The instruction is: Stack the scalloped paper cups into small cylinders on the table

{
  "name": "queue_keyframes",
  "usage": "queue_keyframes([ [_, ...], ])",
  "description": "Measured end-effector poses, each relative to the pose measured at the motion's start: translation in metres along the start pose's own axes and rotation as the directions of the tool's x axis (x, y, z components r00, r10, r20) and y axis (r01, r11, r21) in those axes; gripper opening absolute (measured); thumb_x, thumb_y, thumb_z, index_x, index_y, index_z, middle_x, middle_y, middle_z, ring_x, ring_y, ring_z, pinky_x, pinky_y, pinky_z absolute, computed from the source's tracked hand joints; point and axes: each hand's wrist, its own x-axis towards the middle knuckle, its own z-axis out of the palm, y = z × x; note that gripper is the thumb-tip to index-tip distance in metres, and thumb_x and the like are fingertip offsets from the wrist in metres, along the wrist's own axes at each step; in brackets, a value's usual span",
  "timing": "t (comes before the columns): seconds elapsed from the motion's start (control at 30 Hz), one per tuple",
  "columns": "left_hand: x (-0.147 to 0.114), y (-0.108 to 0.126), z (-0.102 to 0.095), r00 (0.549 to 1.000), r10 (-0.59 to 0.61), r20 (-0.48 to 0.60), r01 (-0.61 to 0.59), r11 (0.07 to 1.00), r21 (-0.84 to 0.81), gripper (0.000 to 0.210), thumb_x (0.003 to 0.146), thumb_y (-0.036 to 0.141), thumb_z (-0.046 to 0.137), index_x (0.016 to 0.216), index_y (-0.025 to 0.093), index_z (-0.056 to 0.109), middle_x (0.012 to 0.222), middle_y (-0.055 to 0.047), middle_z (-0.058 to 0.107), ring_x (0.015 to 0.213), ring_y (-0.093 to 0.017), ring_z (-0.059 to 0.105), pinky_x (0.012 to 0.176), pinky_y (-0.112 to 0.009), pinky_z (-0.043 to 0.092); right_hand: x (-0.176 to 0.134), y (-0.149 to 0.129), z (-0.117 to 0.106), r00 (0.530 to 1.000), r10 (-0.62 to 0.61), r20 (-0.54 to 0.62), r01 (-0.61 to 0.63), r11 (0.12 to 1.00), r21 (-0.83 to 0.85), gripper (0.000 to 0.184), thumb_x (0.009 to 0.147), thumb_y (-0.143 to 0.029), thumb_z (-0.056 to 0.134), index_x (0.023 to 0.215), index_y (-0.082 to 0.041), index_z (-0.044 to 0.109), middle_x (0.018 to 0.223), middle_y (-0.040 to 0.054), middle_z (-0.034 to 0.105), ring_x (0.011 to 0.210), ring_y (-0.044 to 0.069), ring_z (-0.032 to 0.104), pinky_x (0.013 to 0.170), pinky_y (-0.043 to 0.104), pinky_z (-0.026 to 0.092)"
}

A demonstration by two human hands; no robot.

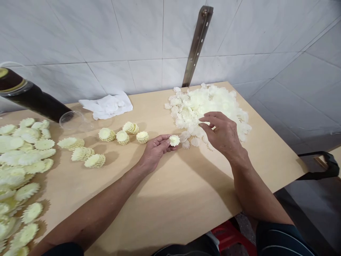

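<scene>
Left hand point(157, 149) is gripping a small pale-yellow, tooth-edged round piece point(174, 140), thumb on its near rim, fingers curling behind. Piece is sitting just left of the near edge of the landmark: a loose pile of thin, whitish, translucent tooth-edged discs point(213, 101). Right hand point(225, 137) is hovering over the pile's near side, thumb and forefinger coming nearly together; can't tell whether a thin disc is between them.

Handling, judged by look: piece is probably weighing next to nothing, bending a bit, teeth likely fragile. Loose discs are looking thinner and floppier, maybe clinging or sliding on each other. Best hold is a light rim pinch, thumb against fingers, not crushing the teeth. Can't tell whether the held piece is one disc or several.

Counts:
- held piece: 1
- short pale-yellow ridged stacks point(95, 160), lying left of the pile: 7, maybe 8, as one may be two touching
- large heap of pale-yellow tooth-edged discs and stacks point(44, 144), far left of the pile, running out of frame: too overlapped to count
- pile discs: same
- crumpled white sheet point(106, 106), left of the pile: 1
- black cylinder with yellowish top point(39, 97), farther left: 1
- slotted metal bar point(197, 46), rising behind the pile: 1
</scene>
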Motion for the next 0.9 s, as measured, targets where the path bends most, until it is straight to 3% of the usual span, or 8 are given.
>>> queue_keyframes([
  [0.1, 0.0, 0.001, 0.001, 1.0, 0.002, 0.026, -0.001, 1.0, -0.023, 0.038, 0.08, 0.038, 0.092, 0.108, 0.013, 0.082, 0.11, -0.013, 0.08, 0.099, -0.024, 0.074, 0.097, -0.043, 0.059, -0.008, -0.02, 0.019, 0.983, -0.184, 0.022, 0.178, 0.97, 0.165, 0.013, 0.102, -0.029, 0.071, 0.103, -0.025, 0.083, 0.119, 0.0081, 0.078, 0.085, 0.019, 0.074, 0.072, 0.035, 0.063],
  [0.2, -0.001, 0.003, 0.002, 0.998, -0.012, 0.067, 0.014, 0.999, -0.031, 0.034, 0.084, 0.036, 0.089, 0.108, 0.014, 0.082, 0.107, -0.012, 0.079, 0.099, -0.023, 0.073, 0.097, -0.041, 0.059, -0.017, -0.029, 0.042, 0.951, -0.3, 0.077, 0.283, 0.942, 0.178, 0.013, 0.103, -0.027, 0.07, 0.105, -0.025, 0.083, 0.123, 0.0103, 0.077, 0.097, 0.022, 0.075, 0.08, 0.036, 0.064],
  [0.4, 0.0, 0.003, 0.0, 0.995, -0.033, 0.096, 0.039, 0.997, -0.062, 0.032, 0.085, 0.032, 0.087, 0.109, 0.013, 0.082, 0.107, -0.013, 0.079, 0.098, -0.022, 0.072, 0.095, -0.039, 0.059, -0.026, -0.022, 0.064, 0.954, -0.276, 0.118, 0.26, 0.956, 0.135, 0.014, 0.102, -0.026, 0.073, 0.109, -0.026, 0.084, 0.121, 0.0087, 0.079, 0.105, 0.025, 0.075, 0.088, 0.041, 0.064],
  [0.67, 0.0, 0.001, 0.0, 0.996, -0.012, 0.09, 0.019, 0.997, -0.076, 0.035, 0.082, 0.034, 0.091, 0.108, 0.013, 0.081, 0.107, -0.012, 0.08, 0.099, -0.022, 0.072, 0.095, -0.038, 0.058, -0.026, -0.027, 0.069, 0.959, -0.281, 0.026, 0.269, 0.939, 0.213, 0.015, 0.102, -0.02, 0.069, 0.098, -0.025, 0.083, 0.104, 0.0064, 0.082, 0.093, 0.022, 0.075, 0.083, 0.038, 0.062],
  [0.9, 0.002, -0.009, -0.005, 0.997, 0.02, 0.075, -0.022, 0.999, 0.026, 0.048, 0.08, 0.041, 0.093, 0.116, 0.013, 0.08, 0.105, -0.011, 0.081, 0.09, -0.02, 0.074, 0.094, -0.037, 0.059, -0.025, -0.033, 0.067, 0.978, -0.195, 0.077, 0.169, 0.949, 0.265, 0.022, 0.106, -0.026, 0.062, 0.094, -0.023, 0.079, 0.098, 0.0082, 0.081, 0.09, 0.023, 0.074, 0.079, 0.037, 0.058],
])
